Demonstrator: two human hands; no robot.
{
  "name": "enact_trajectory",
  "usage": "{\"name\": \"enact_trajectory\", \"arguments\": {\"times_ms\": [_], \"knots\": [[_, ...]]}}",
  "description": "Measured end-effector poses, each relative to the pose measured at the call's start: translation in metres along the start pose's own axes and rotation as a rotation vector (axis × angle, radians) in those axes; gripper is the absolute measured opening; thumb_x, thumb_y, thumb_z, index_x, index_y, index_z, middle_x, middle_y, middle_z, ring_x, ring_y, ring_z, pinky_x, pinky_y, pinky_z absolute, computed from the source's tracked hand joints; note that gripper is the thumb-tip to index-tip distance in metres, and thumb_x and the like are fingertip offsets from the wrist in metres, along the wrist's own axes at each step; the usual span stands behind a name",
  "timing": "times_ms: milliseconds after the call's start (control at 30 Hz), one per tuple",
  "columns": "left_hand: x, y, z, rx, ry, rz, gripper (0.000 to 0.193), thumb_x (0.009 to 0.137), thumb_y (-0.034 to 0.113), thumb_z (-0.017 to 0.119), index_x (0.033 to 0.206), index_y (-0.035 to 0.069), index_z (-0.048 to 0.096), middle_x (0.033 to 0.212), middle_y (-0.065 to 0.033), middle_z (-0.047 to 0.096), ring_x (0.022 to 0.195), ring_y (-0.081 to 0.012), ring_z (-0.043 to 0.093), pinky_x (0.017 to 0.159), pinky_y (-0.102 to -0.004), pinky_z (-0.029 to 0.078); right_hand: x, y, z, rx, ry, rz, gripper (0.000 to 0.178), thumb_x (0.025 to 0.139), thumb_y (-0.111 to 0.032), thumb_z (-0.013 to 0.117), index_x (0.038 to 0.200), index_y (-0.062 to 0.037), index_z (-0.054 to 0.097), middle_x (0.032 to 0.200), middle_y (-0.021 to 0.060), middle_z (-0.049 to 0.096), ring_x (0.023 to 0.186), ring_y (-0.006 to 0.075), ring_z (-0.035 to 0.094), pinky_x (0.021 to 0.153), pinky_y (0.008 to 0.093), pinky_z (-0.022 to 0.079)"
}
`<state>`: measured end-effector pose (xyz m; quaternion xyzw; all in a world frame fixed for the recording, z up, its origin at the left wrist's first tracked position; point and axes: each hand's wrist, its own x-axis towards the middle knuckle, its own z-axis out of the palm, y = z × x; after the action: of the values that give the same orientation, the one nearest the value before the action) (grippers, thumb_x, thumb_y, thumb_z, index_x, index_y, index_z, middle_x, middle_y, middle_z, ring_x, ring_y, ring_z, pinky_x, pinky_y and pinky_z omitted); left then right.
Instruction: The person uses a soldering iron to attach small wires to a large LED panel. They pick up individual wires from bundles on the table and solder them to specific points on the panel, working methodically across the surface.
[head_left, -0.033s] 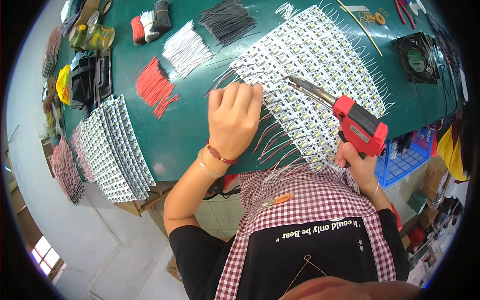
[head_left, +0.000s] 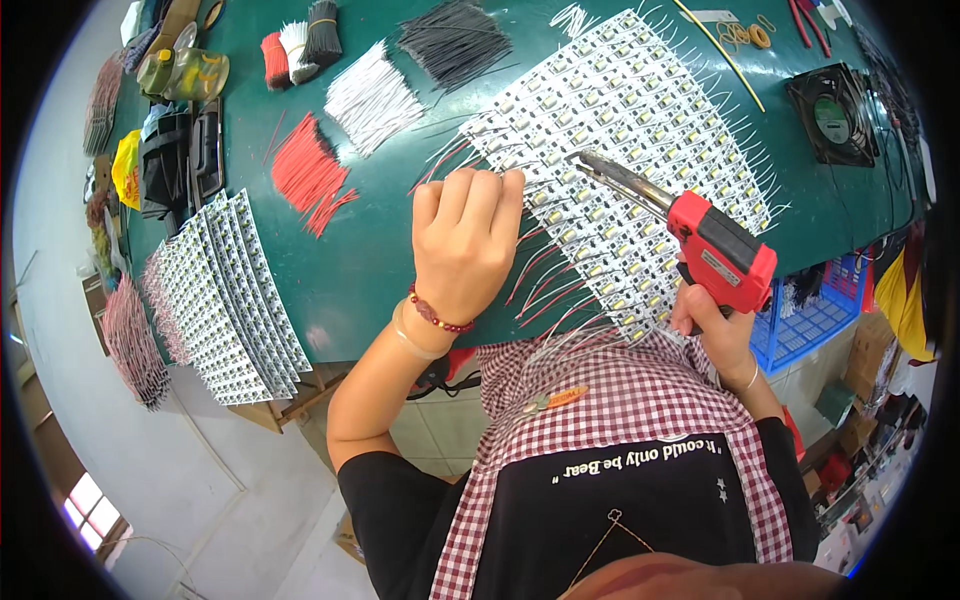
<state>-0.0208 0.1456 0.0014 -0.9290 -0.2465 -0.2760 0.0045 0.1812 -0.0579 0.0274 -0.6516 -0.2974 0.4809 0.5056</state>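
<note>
My right hand [head_left: 708,320] is wrapped round the grip of a red and black soldering gun [head_left: 722,255]. The gun's metal tip points left, over the middle of a white sheet of LED circuit boards [head_left: 640,130]. At the sheet's left edge, my left hand [head_left: 466,235] is closed, its fingertips bent down beside the wire ends. Whatever those fingers pinch is hidden under the hand. Thin white wires stick out along the sheet's far right edge. Red and white wires [head_left: 535,285] trail from its near left edge.
On the green table [head_left: 370,270] lie piles of red wires [head_left: 305,165], white wires [head_left: 374,98] and black wires [head_left: 455,45]. Finished-looking LED sheets [head_left: 225,310] overlap at the left edge. A black fan [head_left: 832,115] stands at right, above a blue crate [head_left: 810,325].
My left hand has shifted very slightly to the left. The soldering gun and the sheet stay practically where they were.
</note>
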Motion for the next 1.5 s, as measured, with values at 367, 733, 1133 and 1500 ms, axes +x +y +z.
{"name": "enact_trajectory", "arguments": {"times_ms": [367,733,1133,1500], "knots": [[-0.017,0.008,0.03,-0.214,-0.063,-0.036,0.023,0.073,-0.002,0.063,0.096,0.003,0.065,0.076,-0.0058,0.046,0.07,-0.0212,0.048,0.063,-0.0337,0.04,-0.009,0.013,-0.004,-0.028,-0.048,0.066,0.028,0.096,-0.015,0.055,0.115,0.0048,0.05,0.061,0.0059,0.054,0.052,0.0124,0.051,0.05,0.026,0.043],[-0.017,0.012,0.031,-0.211,-0.079,-0.031,0.024,0.072,-0.003,0.062,0.096,0.0,0.064,0.076,-0.0073,0.043,0.07,-0.022,0.049,0.063,-0.0339,0.04,-0.009,0.006,0.001,-0.099,-0.037,0.11,0.018,0.096,-0.012,0.053,0.083,-0.0001,0.057,0.064,0.0048,0.056,0.054,0.0108,0.052,0.051,0.0251,0.042],[-0.017,0.013,0.031,-0.14,-0.104,-0.005,0.017,0.073,0.004,0.057,0.089,-0.002,0.061,0.079,-0.0084,0.046,0.074,-0.0212,0.049,0.067,-0.0327,0.041,-0.01,0.013,-0.005,-0.073,-0.1,0.062,0.033,0.097,-0.011,0.053,0.126,0.0048,0.047,0.065,0.0039,0.053,0.055,0.0114,0.051,0.055,0.0265,0.043],[-0.012,0.018,0.013,0.033,-0.015,0.006,0.023,0.072,0.004,0.063,0.095,0.004,0.066,0.077,-0.0022,0.05,0.074,-0.0178,0.053,0.067,-0.0332,0.038,-0.017,0.021,-0.013,-0.079,-0.064,-0.046,0.037,0.098,-0.018,0.054,0.126,0.0054,0.045,0.063,0.0058,0.053,0.052,0.0127,0.05,0.051,0.0272,0.043]]}}
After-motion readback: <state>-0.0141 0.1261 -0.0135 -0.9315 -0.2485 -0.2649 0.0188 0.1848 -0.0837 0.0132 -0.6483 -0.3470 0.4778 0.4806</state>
